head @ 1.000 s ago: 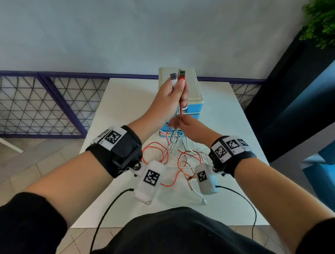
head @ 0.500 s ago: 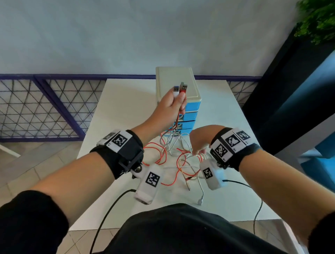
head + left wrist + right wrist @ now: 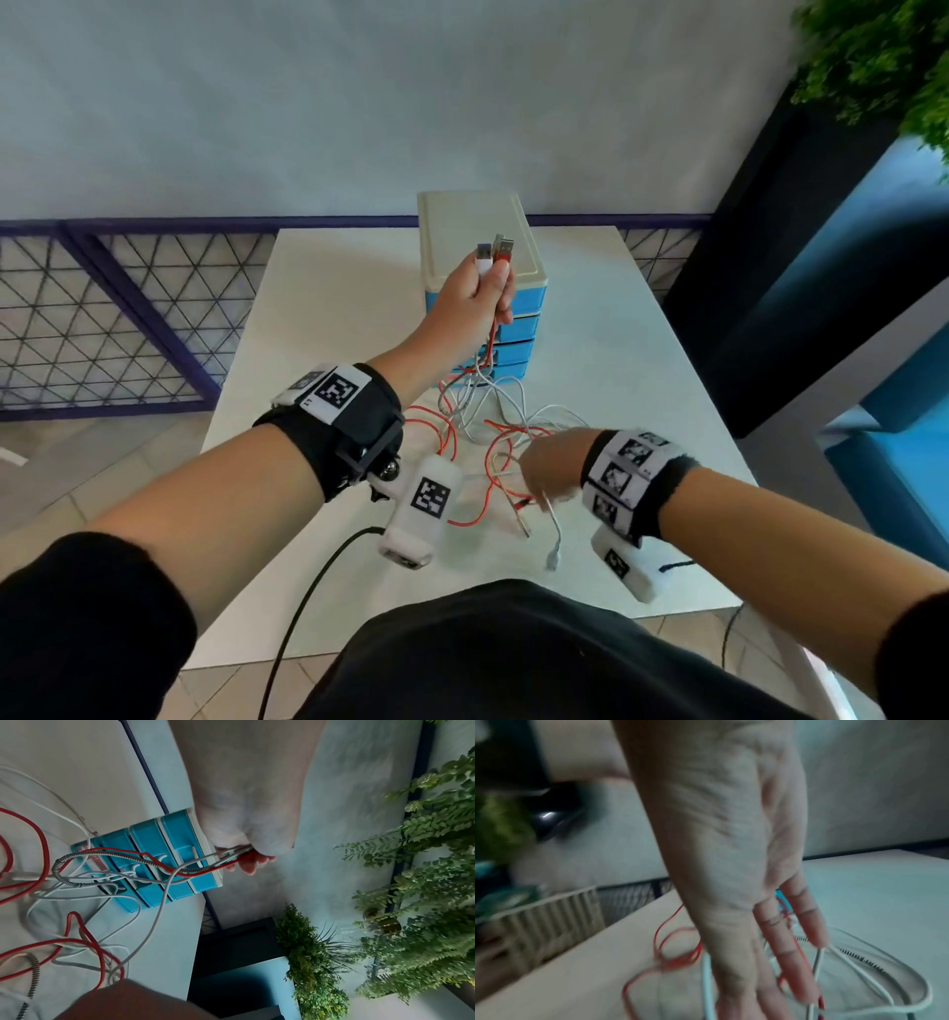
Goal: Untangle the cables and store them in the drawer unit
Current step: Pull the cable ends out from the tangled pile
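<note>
My left hand [image 3: 482,293] is raised in front of the drawer unit [image 3: 477,226] and grips the USB plug ends [image 3: 493,252] of a white, a red and a striped cable. Those cables hang down to a tangle [image 3: 477,426] of red, white and striped cords on the white table [image 3: 334,288]. The left wrist view shows the same hand [image 3: 246,841] closed around the cords [image 3: 115,858], with the blue drawers [image 3: 154,833] behind them. My right hand [image 3: 549,462] is low over the near part of the tangle, blurred. Its straight fingers [image 3: 782,953] lie among the red cable [image 3: 675,959] and white cable [image 3: 898,977].
The drawer unit's blue drawers [image 3: 529,298] look closed. Loose cable ends [image 3: 552,562] lie near the table's front edge. A dark cabinet [image 3: 770,308] and a plant [image 3: 883,67] stand to the right, and a purple railing [image 3: 128,318] runs to the left.
My right hand has dropped from just below the left hand down to the tangle on the table. The left hand still holds the plugs, a little lower than before.
</note>
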The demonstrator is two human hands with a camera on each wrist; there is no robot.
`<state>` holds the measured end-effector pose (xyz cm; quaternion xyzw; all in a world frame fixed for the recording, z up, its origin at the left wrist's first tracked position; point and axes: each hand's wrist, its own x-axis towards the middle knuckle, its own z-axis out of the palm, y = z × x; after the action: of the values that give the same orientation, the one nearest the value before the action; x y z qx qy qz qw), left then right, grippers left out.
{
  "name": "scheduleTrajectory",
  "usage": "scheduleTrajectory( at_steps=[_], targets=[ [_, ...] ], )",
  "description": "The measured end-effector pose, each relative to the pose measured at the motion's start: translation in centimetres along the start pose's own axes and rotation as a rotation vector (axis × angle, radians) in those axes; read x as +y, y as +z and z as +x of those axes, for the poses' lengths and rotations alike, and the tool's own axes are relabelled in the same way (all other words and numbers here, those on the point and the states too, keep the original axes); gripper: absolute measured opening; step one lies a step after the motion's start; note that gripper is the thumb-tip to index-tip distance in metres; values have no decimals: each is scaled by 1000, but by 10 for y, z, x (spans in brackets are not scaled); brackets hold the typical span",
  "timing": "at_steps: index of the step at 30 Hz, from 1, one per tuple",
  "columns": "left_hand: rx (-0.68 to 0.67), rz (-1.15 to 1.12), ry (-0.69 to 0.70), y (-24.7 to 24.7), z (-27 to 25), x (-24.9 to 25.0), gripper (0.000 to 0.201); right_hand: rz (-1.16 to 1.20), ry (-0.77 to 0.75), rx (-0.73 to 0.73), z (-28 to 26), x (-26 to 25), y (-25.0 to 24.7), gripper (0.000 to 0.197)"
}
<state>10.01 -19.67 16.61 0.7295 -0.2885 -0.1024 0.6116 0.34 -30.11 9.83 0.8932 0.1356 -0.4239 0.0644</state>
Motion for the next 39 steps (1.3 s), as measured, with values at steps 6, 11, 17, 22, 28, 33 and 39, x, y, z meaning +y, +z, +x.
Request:
scheduleTrajectory(
  at_steps=[6,11,17,22,28,33,39],
  targets=[
    [25,-92,-87,-12,-4,-9,27,581,-61,52,-22,46,-38,52],
    [-49,-120,-252,-12,-13,-11,34,870,-11,403,-29,56,-59,79],
    [-297,-119,-427,-7,-22,-7,30,1137,229,571,-9,60,-68,63],
    [-278,97,-346,-8,-12,-4,33,967,237,619,-9,74,-64,37],
    [-149,64,-289,-13,-9,-8,30,344,-23,1080,-6,47,-64,23],
    [93,90,-181,-18,-10,-13,27,353,39,1018,-2,53,-64,26],
    [140,-358,-230,-32,-9,-9,27,1001,-33,1103,-11,56,-71,29]
  ],
)
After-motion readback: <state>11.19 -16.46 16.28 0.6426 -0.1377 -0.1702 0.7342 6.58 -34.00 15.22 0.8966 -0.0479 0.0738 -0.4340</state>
